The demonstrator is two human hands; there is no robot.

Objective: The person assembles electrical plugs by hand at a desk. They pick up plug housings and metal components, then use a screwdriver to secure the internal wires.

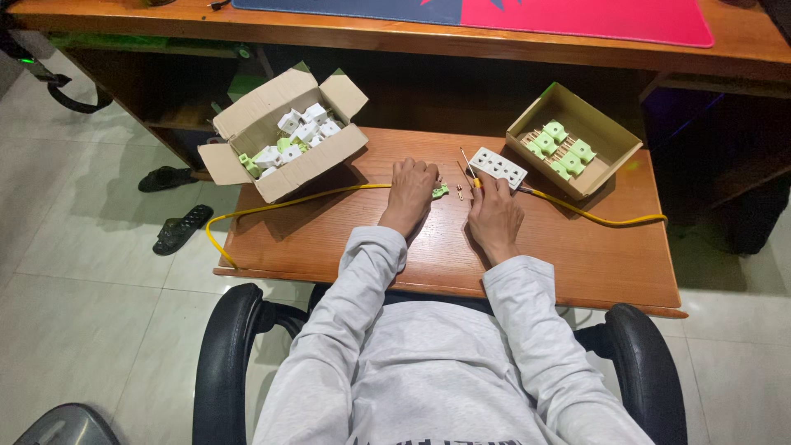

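The left hand (410, 191), at frame centre, rests fingers-down on the wooden table (577, 264), fingertips pinning a small green plug part (441, 191); the right hand (493, 216) closes around a yellow-handled screwdriver (470, 168), tip angled up-left, just beside a white socket plate (498, 167). A yellow cable (288, 199) crosses the table. Upper left, an open cardboard box (284, 136) holds loose white and green parts; upper right, a shallow carton (574, 140) holds green assemblies in rows.

A low wooden counter (577, 255) carries an open cardboard box of white and green parts (284, 136) at its far left corner, a shallower cardboard box (574, 138) at its far right corner, a white perforated plate (498, 167) near the far edge, and a yellow cable (313, 196) running edge to edge.
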